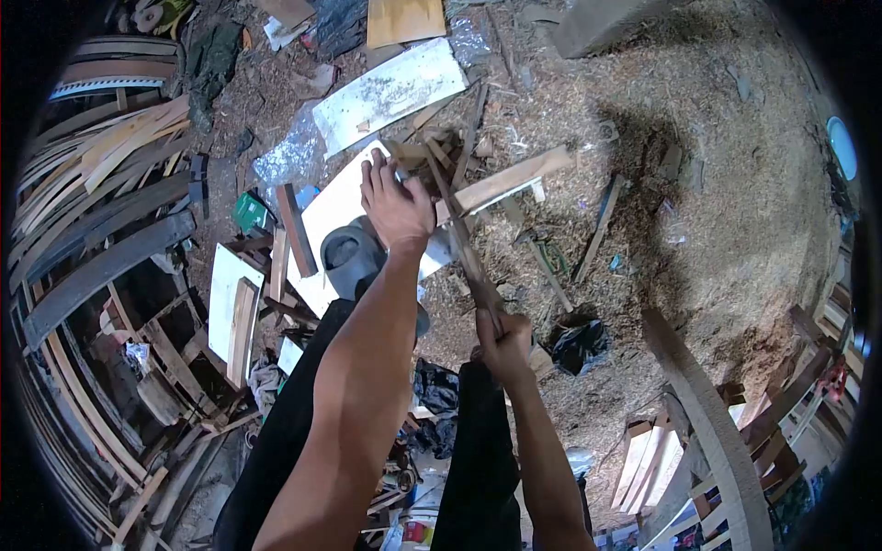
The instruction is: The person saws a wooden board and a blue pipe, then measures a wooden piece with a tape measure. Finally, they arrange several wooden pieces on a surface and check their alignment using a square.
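Observation:
My left hand (397,209) lies with its fingers spread on a white board (317,216), near the end of a light wooden plank (514,180). My right hand (505,347) is wrapped round the lower end of a long, narrow tool (470,262) that looks like a saw. Its blurred upper part runs up beside my left hand and crosses the plank near its left end. A dark grey shoe (345,257) rests on the white board below my left wrist. The underside of my left palm is hidden.
Sawdust covers the ground (717,248). A dirty white panel (390,95) lies beyond the hands. Curved wood strips (110,248) are stacked at the left. A black plastic bag (581,347) lies right of my right hand, and a long curved beam (707,413) stands at the lower right.

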A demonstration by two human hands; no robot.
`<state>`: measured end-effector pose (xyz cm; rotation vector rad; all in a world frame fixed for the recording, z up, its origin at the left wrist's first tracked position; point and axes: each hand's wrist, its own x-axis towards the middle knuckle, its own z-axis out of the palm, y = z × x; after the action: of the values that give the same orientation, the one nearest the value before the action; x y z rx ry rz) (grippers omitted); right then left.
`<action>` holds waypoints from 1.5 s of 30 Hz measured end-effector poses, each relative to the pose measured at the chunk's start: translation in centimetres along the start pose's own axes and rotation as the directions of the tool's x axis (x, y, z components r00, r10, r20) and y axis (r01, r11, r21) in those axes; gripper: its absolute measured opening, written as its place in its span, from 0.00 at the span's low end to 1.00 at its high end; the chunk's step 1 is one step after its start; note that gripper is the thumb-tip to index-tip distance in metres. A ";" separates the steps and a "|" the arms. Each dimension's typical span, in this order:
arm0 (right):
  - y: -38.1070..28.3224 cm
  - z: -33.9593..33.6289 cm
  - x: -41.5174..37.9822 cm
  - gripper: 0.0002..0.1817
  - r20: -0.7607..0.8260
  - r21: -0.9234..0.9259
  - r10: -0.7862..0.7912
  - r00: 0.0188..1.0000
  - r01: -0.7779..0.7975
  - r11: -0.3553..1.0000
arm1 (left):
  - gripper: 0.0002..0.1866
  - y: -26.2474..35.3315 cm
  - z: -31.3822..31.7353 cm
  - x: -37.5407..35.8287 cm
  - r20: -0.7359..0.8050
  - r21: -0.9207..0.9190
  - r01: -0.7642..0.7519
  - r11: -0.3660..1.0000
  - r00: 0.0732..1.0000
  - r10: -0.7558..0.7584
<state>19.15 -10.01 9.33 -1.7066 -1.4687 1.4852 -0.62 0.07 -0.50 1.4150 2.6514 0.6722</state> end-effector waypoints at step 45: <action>-11.2 -4.8 -5.2 0.27 0.005 -0.293 0.279 0.960 -0.265 0.918 | 0.23 0.3 -0.5 0.2 0.057 -0.010 0.022 1.000 0.998 -0.022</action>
<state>19.44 -9.40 22.55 -2.1405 -1.5887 1.5123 -0.67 0.18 0.09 1.3790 2.6125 0.6328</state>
